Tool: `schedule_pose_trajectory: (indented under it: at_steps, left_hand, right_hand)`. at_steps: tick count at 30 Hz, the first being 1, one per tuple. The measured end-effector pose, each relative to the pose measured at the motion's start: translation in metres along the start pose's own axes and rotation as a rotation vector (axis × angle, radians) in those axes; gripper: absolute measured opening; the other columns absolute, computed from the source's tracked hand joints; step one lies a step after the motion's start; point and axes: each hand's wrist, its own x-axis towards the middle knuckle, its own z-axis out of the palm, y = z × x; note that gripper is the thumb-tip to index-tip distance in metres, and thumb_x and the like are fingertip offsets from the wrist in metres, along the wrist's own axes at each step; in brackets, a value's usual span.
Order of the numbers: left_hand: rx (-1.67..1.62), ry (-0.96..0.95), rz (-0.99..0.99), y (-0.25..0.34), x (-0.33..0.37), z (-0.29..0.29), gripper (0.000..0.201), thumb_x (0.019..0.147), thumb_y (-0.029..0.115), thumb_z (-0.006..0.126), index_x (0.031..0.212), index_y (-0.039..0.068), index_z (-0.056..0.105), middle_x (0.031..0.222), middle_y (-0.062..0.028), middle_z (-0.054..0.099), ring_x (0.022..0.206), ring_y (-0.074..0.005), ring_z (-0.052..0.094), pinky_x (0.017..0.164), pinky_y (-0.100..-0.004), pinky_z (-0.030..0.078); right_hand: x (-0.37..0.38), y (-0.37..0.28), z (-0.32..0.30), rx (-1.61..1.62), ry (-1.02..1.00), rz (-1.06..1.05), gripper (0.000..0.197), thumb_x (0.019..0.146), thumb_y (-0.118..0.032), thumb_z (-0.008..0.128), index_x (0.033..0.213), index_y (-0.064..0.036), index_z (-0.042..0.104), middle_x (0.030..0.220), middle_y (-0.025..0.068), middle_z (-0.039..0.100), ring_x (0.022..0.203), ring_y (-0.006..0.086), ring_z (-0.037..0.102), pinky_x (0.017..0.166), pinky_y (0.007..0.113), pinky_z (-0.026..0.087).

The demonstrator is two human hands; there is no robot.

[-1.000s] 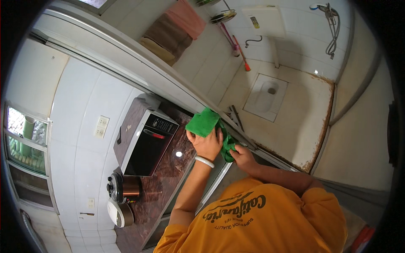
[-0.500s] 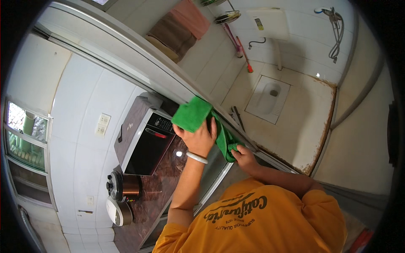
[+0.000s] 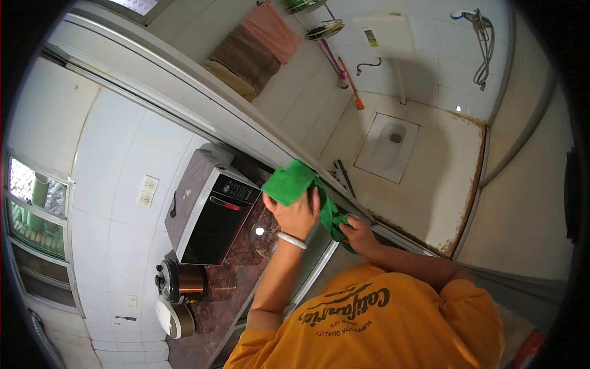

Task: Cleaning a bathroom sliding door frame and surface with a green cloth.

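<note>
Seemingly mid-wipe, the left hand (image 3: 294, 216) clasps one end of a soft green fabric cloth (image 3: 289, 183) beside the long white metal door frame (image 3: 203, 112), the right hand (image 3: 361, 237) pinching its other end nearby; another stroke would call for two firm grips.
</note>
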Motion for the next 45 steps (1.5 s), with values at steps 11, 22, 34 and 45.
schedule_pose_trajectory:
  at_steps: [11,22,34,45]
  left_hand:
    - [-0.035,-0.09,0.03,-0.001,-0.023,0.015,0.042,0.084,0.036,0.068,0.118,0.01,0.067,0.125,-0.014,0.062,0.126,-0.0351,0.051,0.11,-0.058,0.022]
    - [0.006,0.021,0.009,-0.008,0.012,-0.004,0.036,0.087,0.034,0.066,0.114,0.01,0.069,0.119,-0.0127,0.065,0.121,-0.033,0.055,0.107,-0.058,0.027]
    - [-0.002,0.028,0.031,-0.015,0.029,-0.03,0.036,0.088,0.04,0.066,0.109,0.011,0.071,0.12,-0.0132,0.064,0.122,-0.034,0.054,0.108,-0.0564,0.026]
    - [0.19,0.332,0.051,-0.047,0.111,-0.079,0.046,0.085,0.037,0.071,0.113,0.001,0.067,0.112,-0.0162,0.066,0.117,-0.0363,0.055,0.108,-0.0521,0.027]
  right_hand:
    - [0.003,-0.007,0.005,-0.094,0.014,-0.089,0.028,0.094,-0.02,0.063,0.083,0.002,0.049,0.072,0.0204,0.048,0.062,0.0314,0.046,0.061,0.042,0.04]
    - [0.003,-0.014,0.009,-0.142,-0.046,-0.156,0.028,0.094,-0.019,0.062,0.082,0.002,0.048,0.071,0.021,0.05,0.062,0.0356,0.05,0.061,0.043,0.042]
    - [0.002,0.004,0.005,-0.145,-0.011,-0.116,0.025,0.096,-0.019,0.061,0.085,0.0018,0.052,0.068,0.019,0.053,0.061,0.0282,0.057,0.059,0.042,0.043]
    - [-0.012,-0.059,0.02,0.18,-0.119,-0.05,0.015,0.095,-0.01,0.049,0.095,0.0001,0.06,0.076,0.0079,0.064,0.066,0.0144,0.06,0.06,0.034,0.047]
